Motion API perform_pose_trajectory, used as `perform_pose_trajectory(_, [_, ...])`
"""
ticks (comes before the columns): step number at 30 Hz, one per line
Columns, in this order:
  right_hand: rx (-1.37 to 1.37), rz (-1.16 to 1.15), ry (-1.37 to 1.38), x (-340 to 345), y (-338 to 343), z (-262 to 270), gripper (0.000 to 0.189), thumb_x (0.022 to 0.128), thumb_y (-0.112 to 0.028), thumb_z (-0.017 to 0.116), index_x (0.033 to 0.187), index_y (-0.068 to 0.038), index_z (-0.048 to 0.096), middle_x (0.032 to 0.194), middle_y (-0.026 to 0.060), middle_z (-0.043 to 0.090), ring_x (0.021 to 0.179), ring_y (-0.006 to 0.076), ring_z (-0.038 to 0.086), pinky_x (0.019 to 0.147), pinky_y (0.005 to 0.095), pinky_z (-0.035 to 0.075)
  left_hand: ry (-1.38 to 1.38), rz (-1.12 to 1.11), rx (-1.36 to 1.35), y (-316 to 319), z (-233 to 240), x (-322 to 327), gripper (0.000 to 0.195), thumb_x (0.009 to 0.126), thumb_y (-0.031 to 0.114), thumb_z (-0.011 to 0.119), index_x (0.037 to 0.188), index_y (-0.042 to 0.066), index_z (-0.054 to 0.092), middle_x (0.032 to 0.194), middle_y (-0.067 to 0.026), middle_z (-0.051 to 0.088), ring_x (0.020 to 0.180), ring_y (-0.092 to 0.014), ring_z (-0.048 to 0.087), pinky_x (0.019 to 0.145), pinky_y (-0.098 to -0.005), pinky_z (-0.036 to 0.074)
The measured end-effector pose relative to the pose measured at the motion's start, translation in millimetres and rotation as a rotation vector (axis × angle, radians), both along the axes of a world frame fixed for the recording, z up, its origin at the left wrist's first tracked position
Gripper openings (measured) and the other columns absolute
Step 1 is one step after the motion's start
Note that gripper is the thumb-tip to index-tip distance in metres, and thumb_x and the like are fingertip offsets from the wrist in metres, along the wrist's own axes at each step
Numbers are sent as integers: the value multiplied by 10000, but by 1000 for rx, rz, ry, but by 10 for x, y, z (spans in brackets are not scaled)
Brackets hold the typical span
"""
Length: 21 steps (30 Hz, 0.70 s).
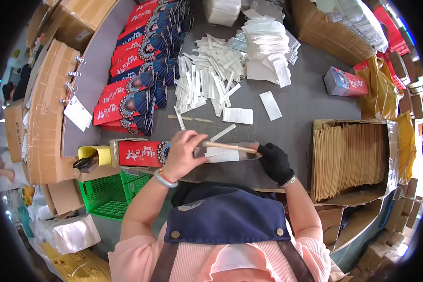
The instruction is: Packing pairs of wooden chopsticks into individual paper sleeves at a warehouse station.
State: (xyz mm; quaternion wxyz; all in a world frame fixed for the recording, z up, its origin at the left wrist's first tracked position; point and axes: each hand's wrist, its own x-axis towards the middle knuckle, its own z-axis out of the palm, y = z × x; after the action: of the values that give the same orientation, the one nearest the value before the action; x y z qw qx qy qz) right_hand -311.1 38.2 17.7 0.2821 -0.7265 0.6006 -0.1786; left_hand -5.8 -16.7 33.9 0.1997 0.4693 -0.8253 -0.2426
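Note:
My right hand [276, 164], in a black glove, grips one end of a slim pale wooden piece [229, 146], perhaps a folded fan. Its other end reaches close to the fingers of my bare left hand [183, 155], whose thumb and fingers are spread. Under the wooden piece lie a clear plastic sleeve [250, 155] and a white paper slip [224, 155] by the table's front edge. Left of my left hand, a red printed packet [139, 153] rests in an open carton; my hand covers its right end.
Red and blue printed packets [127, 74] overlap along the left. White strips [208, 74] and a stack of white slips [268, 46] lie ahead. A carton [349, 162] of upright wooden pieces stands right, near a printed box [345, 83]. A yellow holder [100, 154] carries scissors [83, 163].

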Motion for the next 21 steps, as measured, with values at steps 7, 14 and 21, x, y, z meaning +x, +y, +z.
perform_pose_trajectory(7, [-117,153,26,279,-137,-260,223,838,-164,663,1058,-143,693,847,107,630,818,330,603,722,414,482,-117,-63,-6,162,-79,-6,805,545,283,880,1255,66,571,1244,-86,531,1162,-334,450,1019,-476,341])
perform_pose_trajectory(14, [56,-239,-274,435,-122,-312,71,817,-49,671,886,-45,684,861,97,665,846,222,648,758,326,513,-214,-82,-16,199,-49,-88,832,537,249,878,1265,32,539,1249,-87,515,1153,-328,454,990,-457,360])
perform_pose_trajectory(21, [-268,90,34,698,-245,36,616,667,-425,796,1134,-82,586,1083,117,601,1000,314,584,883,455,424,-234,-192,-43,32,16,-168,637,604,152,816,1207,183,612,1187,-116,540,1130,-354,478,944,-465,409])
